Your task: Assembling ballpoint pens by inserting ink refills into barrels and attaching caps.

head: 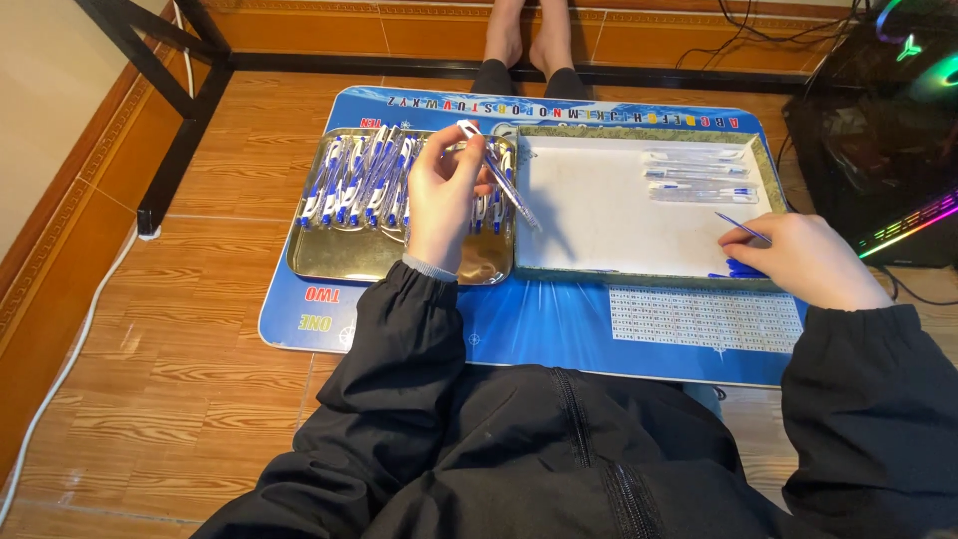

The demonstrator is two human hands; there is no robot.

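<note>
- Left hand point(442, 195): raised over the inner edge of the gold metal tray point(329, 262), fingers curled round a clear pen barrel point(502, 178) that slants down and to the right, its lower tip reaching over the white tray's near-left part
- Right hand point(798, 258): resting at the near right corner of the white tray point(599, 215), thumb and forefinger pinched narrowly on a thin blue refill point(740, 227) whose free end points up and left
- Blue refills point(736, 269): a small cluster lying at the tray's near edge, just under the right hand's fingertips
- Pen heap point(364, 180): many clear pens with blue and white parts, piled across the far half of the gold metal tray, overlapping one another
- Finished row point(699, 178): several clear pens laid side by side at the far right of the white tray, apart from both hands
- Blue mat point(539, 324): lies on the wooden floor under both trays
- Handling, judged: the barrel looks light, stiff and smooth, so a grip near its middle should steady it; the refill is likely very light, slender and apt to bend or roll, best pinched close to the end being guided
- Other person: bare feet point(529, 35) beyond the mat, not touching it
</note>
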